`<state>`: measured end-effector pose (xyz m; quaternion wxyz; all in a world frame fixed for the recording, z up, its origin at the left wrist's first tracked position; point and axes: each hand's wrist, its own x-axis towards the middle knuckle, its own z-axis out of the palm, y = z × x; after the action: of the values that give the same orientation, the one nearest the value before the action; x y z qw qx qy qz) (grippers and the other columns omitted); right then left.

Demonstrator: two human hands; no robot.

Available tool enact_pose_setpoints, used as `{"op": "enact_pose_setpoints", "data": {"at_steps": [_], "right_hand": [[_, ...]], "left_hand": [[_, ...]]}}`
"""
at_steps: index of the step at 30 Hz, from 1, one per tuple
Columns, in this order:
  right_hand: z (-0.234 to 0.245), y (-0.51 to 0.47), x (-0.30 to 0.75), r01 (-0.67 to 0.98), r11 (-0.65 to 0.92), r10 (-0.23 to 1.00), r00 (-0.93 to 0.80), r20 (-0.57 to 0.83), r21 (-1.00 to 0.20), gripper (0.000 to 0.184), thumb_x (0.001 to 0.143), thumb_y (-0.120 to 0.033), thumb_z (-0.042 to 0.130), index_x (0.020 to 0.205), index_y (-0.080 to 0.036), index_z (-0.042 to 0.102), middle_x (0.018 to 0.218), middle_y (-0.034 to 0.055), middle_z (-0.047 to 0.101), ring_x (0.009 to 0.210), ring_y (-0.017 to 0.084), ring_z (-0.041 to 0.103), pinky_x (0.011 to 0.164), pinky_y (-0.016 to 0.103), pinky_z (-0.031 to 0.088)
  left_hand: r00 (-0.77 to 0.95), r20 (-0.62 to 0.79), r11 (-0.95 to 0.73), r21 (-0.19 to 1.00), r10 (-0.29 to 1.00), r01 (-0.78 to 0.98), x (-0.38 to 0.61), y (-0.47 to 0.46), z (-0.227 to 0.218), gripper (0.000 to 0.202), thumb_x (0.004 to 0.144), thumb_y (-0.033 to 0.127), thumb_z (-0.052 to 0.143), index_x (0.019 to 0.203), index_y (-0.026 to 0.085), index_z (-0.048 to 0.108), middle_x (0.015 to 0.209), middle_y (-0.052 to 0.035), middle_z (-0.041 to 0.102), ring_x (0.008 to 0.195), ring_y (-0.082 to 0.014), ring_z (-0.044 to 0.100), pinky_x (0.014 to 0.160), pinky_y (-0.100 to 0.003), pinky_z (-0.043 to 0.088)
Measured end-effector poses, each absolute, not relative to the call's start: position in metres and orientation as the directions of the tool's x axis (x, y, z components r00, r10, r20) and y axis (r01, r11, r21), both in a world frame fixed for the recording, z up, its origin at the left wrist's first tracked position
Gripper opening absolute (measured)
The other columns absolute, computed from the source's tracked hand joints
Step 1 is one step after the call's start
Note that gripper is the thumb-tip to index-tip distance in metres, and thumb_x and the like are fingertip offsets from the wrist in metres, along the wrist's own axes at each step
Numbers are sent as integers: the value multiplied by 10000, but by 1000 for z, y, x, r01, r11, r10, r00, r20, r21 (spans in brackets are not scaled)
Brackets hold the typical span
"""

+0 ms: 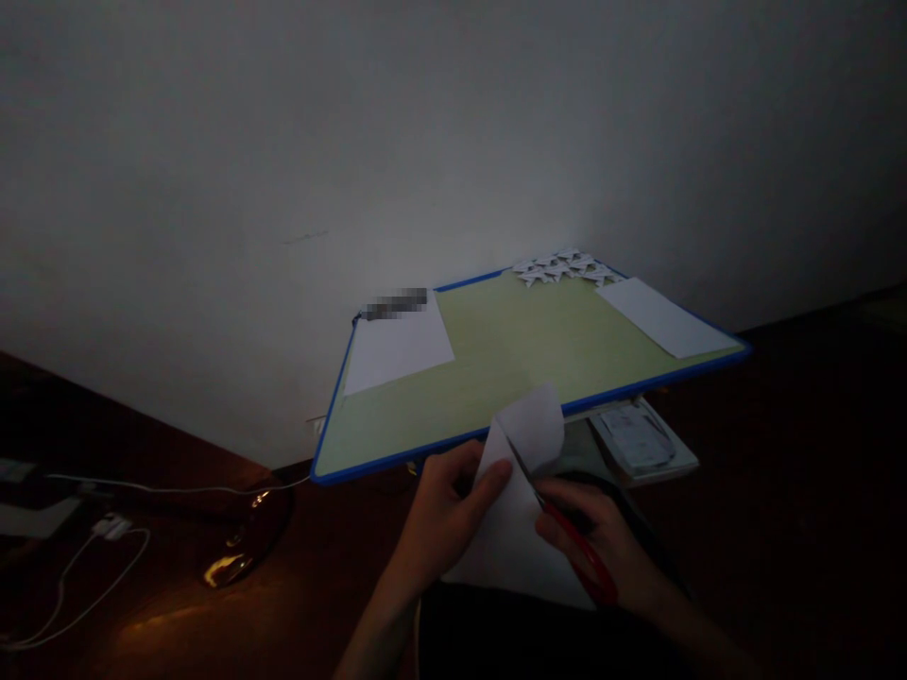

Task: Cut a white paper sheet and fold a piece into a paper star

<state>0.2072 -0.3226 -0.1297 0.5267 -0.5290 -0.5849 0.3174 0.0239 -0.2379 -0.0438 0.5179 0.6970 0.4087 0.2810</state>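
Nearest, just before the near edge of the table [496, 359], the left hand [443, 515] pinches a white sheet [506, 543] between thumb and fingers. The right hand [606, 548] is closed round red-handled scissors [563, 529], whose blades are partway into the sheet, so the cut looks begun but not finished. Two flat sheets lie uncut at the table's left [397, 349] and right [662, 316] edges. A heap of small paper shapes [563, 267] at the far edge looks already made.
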Motion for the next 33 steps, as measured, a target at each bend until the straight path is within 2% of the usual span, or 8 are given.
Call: {"op": "enact_pose_setpoints", "data": {"at_steps": [4, 11, 17, 22, 27, 33], "right_hand": [[-133, -324, 205, 306, 215, 949, 159, 272, -928, 369, 923, -545, 728, 1074, -228, 839, 1016, 116, 840, 874, 271, 784, 824, 400, 658], [-124, -323, 204, 299, 234, 949, 135, 283, -925, 331, 945, -516, 704, 1041, -223, 824, 972, 97, 838, 848, 252, 786, 800, 355, 652], [-119, -323, 202, 286, 236, 962, 67, 265, -929, 288, 980, -470, 651, 943, -219, 786, 834, 65, 798, 734, 226, 752, 674, 310, 622], [-120, -323, 203, 274, 254, 956, 70, 283, -927, 280, 968, -474, 679, 1023, -226, 795, 920, 74, 827, 770, 229, 768, 717, 315, 631], [-122, -323, 204, 306, 248, 957, 66, 281, -919, 279, 975, -462, 679, 1059, -227, 804, 979, 81, 836, 825, 236, 781, 799, 340, 629], [-118, -322, 203, 290, 252, 964, 11, 267, -923, 284, 991, -452, 647, 917, -211, 778, 824, 55, 788, 718, 207, 732, 672, 299, 596]], "left_hand": [[503, -25, -140, 947, 864, 289, 24, -238, -44, 376, 928, 510, 689, 818, 152, 721, 733, -27, 651, 647, -144, 552, 553, -231, 393], [507, -17, -140, 952, 862, 270, 25, -237, -43, 362, 925, 497, 690, 804, 157, 717, 731, -25, 656, 652, -143, 547, 559, -226, 398], [514, -26, -137, 952, 858, 276, 24, -238, -41, 354, 921, 489, 696, 785, 163, 708, 725, -22, 652, 643, -141, 542, 554, -227, 393], [499, -39, -120, 952, 866, 282, 23, -237, -44, 365, 916, 500, 696, 776, 163, 703, 717, -23, 643, 639, -143, 546, 552, -231, 392], [493, 0, -174, 936, 870, 307, 25, -236, -42, 373, 919, 510, 679, 793, 160, 705, 709, -26, 653, 638, -148, 557, 558, -237, 392], [439, 25, -165, 944, 898, 284, 29, -236, -40, 366, 921, 502, 690, 773, 168, 672, 683, -5, 613, 623, -135, 537, 552, -230, 376]]}}
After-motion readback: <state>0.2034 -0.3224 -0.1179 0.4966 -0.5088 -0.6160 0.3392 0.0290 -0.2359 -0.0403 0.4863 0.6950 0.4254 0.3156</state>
